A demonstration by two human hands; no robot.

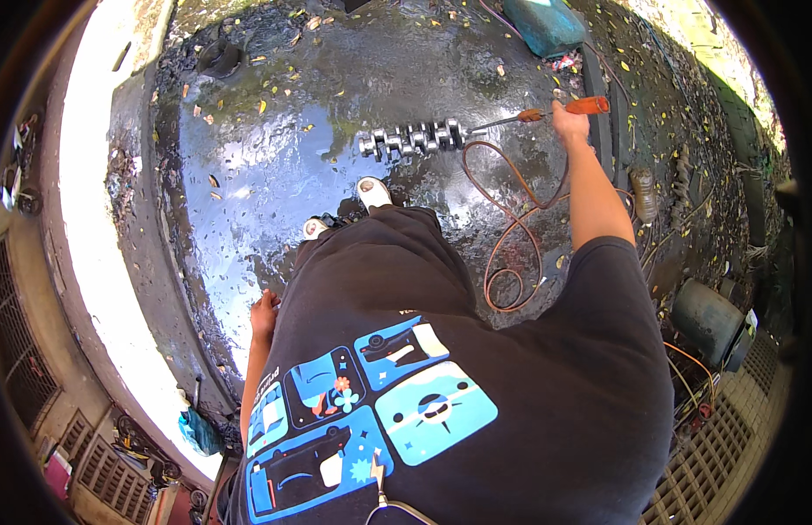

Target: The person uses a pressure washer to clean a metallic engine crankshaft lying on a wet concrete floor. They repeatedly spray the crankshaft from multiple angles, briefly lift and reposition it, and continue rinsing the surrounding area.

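My right hand (570, 122) is stretched out ahead and closed around a spray gun (530, 115) with an orange-red body and a long thin metal nozzle. The nozzle points left at the end of a shiny metal crankshaft (412, 140) lying on the wet ground. Whether the tip touches it, I cannot tell. An orange-brown hose (537, 208) loops over the ground below that hand. At my left side hangs my left hand (264, 313), with its fingers loosely bent and slightly apart. Nothing shows in it.
My light-coloured shoes (372, 192) stand just short of the crankshaft. A teal container (546, 26) sits far right, with a plastic bottle (644, 194) beyond the hose. A dark tank (708, 315) lies near a grate at right. A concrete ledge (130, 219) runs along the left.
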